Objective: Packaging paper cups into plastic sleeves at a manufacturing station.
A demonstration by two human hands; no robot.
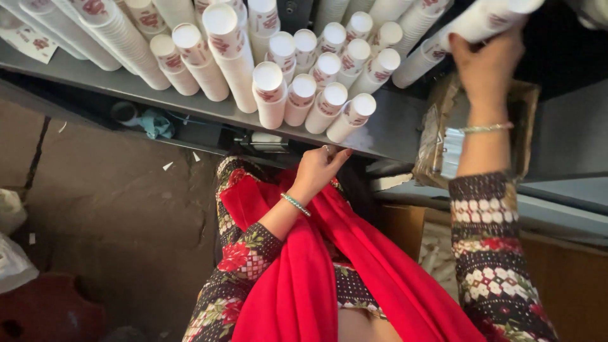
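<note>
Red scarf (329, 272) draped down front, nearest camera. Grey metal desk (392, 130) crowded with paper cup stacks (234, 57) standing close-packed. Right hand (486, 66) grasps one cup stack (468, 28) at desk's far right edge, tilted. Left hand (316, 170) loosely curled, empty, resting at desk's near edge, seemingly for steadying.

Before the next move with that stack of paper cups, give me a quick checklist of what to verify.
1. Right hand gripping the cup stack: ok, fingers wrap it.
2. Left hand free: ok, it rests at the edge of the metal shelf, holding nothing.
3. Neighbouring cup stacks settled on the shelf: ok.
4. Held stack's far end clear: cannot tell, out of frame.
5. Cardboard box below the right hand open: ok.
</note>
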